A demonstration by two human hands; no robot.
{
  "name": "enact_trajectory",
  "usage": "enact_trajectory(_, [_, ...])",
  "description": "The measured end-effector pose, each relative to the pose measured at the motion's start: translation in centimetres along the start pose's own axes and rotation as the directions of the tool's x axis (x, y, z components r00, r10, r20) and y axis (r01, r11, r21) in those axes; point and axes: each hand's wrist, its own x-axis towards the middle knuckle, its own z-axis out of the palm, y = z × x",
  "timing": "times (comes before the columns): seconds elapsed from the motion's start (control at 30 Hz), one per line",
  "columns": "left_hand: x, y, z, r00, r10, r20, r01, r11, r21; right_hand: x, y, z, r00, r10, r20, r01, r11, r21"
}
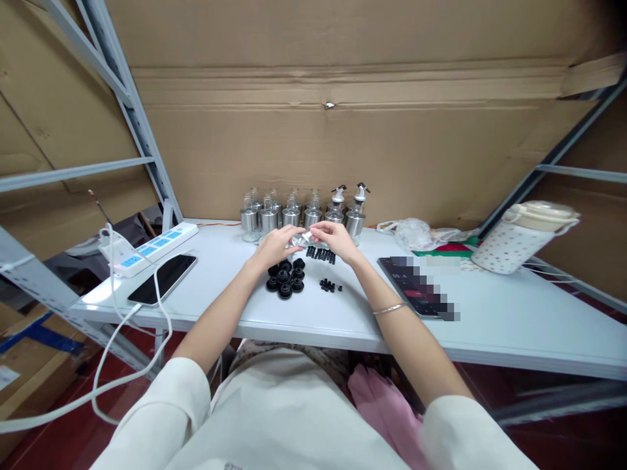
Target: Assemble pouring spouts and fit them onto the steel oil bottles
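I hold a small, white, pale-looking plastic piece between both hands; my left hand curls narrowly about one end, my right hand pinches the other; to work it well, I judge the left should steady while the right makes small, straight, gentle movements; the piece lies directly between my fingertips, above the table, just beyond the short black ribbed tubes and in front of the clear glass bottles with silver metal sleeves.
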Motion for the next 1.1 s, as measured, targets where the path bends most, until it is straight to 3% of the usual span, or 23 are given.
enact_trajectory(0.5, [0.0, 0.5, 0.3, 0.987, -0.069, 0.144, 0.058, 0.995, 0.077, -0.3, -0.1, 0.4, 0.999, 0.000, 0.048, 0.000, 1.000, -0.010])
enact_trajectory(0.73, [0.1, -0.1, 0.4, 0.993, -0.027, 0.111, 0.024, 0.999, 0.025, -0.3, -0.7, -0.2, 0.997, 0.050, 0.056, -0.050, 0.999, -0.016])
enact_trajectory(0.8, [0.1, -0.2, 0.4, 0.995, -0.034, 0.092, 0.032, 0.999, 0.019, -0.6, -1.0, -1.1, 0.985, 0.122, 0.124, -0.109, 0.989, -0.104])
enact_trajectory(0.87, [0.1, -0.3, 0.4, 0.996, -0.047, 0.075, 0.046, 0.999, 0.025, -1.0, -1.1, -2.2, 0.915, 0.261, 0.306, -0.189, 0.950, -0.247])
enact_trajectory(0.93, [0.1, -0.3, 0.4, 0.996, -0.062, 0.064, 0.060, 0.998, 0.031, -1.3, -1.0, -3.1, 0.772, 0.430, 0.469, -0.258, 0.885, -0.387])
enact_trajectory(1.0, [0.1, -0.2, 0.4, 0.996, -0.071, 0.062, 0.069, 0.997, 0.028, -1.6, -0.8, -3.5, 0.669, 0.531, 0.519, -0.284, 0.829, -0.482])
enact_trajectory(1.1, [0.1, -0.1, 0.3, 0.995, -0.073, 0.062, 0.072, 0.997, 0.015, -1.6, -0.4, -3.4, 0.640, 0.561, 0.525, -0.271, 0.804, -0.529])
